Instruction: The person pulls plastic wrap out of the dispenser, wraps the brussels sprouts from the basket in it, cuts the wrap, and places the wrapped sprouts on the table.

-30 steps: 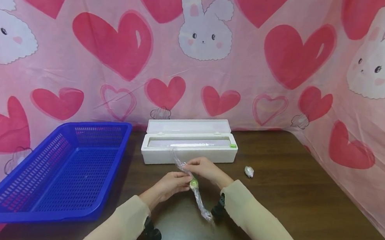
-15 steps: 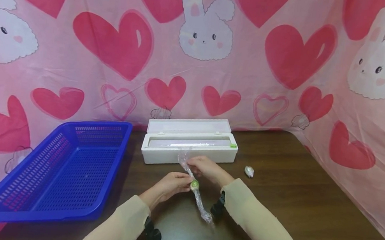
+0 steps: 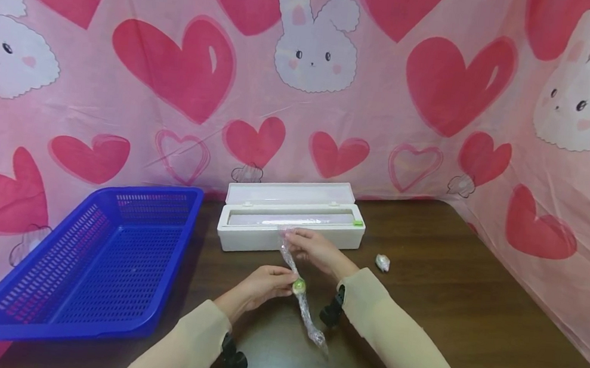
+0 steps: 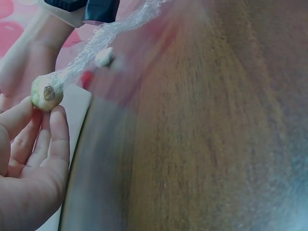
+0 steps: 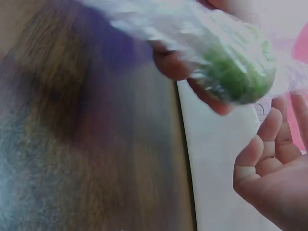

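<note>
A small round green vegetable, which looks like a Brussels sprout, sits in the middle of a long twisted strip of cling film. My left hand pinches it between thumb and fingers, and the left wrist view shows the brown cut base of the sprout. Beyond it my right hand pinches the far end of the film, in front of the white cling film box. The near end of the film trails over the table towards me. In the right wrist view the green sprout shows through the film.
The box stands with its lid raised and a green cutter slider at its right end. A blue plastic basket lies on the left. A small wrapped bundle rests on the brown table to the right.
My right hand has shifted a little away from me along the far film end, which has swung right and now stretches straighter. The left hand has stayed on the sprout.
</note>
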Tool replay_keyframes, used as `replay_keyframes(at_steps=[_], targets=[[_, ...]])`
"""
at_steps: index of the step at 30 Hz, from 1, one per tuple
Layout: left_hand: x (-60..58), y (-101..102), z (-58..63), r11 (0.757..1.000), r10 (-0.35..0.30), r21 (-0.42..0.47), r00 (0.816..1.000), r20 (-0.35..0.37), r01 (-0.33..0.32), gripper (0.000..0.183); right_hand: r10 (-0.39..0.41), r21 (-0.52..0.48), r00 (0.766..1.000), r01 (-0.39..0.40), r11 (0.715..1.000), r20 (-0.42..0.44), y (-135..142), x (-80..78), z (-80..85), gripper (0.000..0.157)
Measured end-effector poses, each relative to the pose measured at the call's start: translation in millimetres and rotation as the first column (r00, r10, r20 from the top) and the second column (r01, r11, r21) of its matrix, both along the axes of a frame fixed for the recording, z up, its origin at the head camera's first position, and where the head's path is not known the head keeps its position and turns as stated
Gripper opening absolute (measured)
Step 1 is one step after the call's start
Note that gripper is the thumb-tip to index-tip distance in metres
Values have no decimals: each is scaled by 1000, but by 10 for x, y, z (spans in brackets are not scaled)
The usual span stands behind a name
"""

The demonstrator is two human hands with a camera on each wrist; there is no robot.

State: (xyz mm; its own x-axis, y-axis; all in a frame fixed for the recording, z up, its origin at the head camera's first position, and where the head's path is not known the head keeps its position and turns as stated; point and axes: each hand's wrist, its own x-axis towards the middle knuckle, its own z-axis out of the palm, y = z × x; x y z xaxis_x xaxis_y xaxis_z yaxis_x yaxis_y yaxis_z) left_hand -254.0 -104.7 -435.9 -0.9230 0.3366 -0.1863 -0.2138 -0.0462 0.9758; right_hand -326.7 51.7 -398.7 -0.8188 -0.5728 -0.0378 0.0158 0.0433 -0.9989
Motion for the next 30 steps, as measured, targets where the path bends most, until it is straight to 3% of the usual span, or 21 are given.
replay_keyframes(at_steps=[9,19,30], targets=[[7,-1,-6,998,-50,-24,999,-2,50,26,-97,0,995,97,995,-32,-52,-35,39,27],[21,-12,-8,996,-85,-32,996,-15,84,25,-180,-46,984,181,982,16,-58,-75,-40,17],[22,-3,-33,997,-71,-20,997,-19,71,21,-178,-6,984,178,984,24,-61,-47,-37,24]])
